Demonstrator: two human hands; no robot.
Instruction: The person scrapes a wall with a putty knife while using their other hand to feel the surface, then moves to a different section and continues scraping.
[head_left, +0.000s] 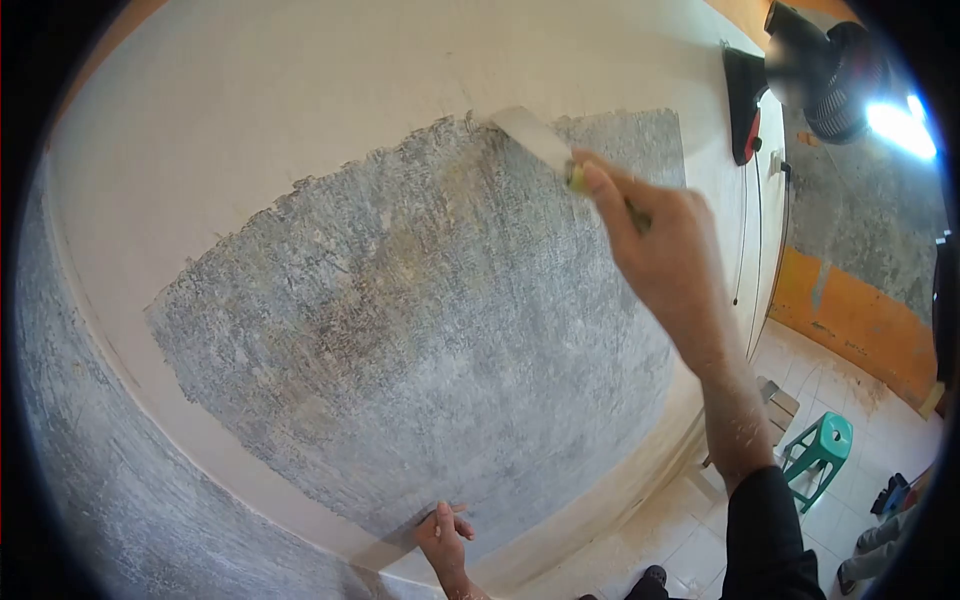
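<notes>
My right hand (655, 235) grips a scraper (535, 138) by its green-and-dark handle. The wide, pale blade lies at the upper edge of a rough grey patch (430, 300) on the wall, where the grey meets the cream paint (270, 120). Low in the view, my left hand (445, 540) is closed near the bottom edge of the grey patch, its fingers around something small and dark that I cannot make out.
A wall fan (835, 110) hangs at the upper right beside a bright light. Its cords (758, 230) run down the wall. On the tiled floor (690, 560) stand a green stool (828, 440) and, at the far right, a person's legs (875, 550).
</notes>
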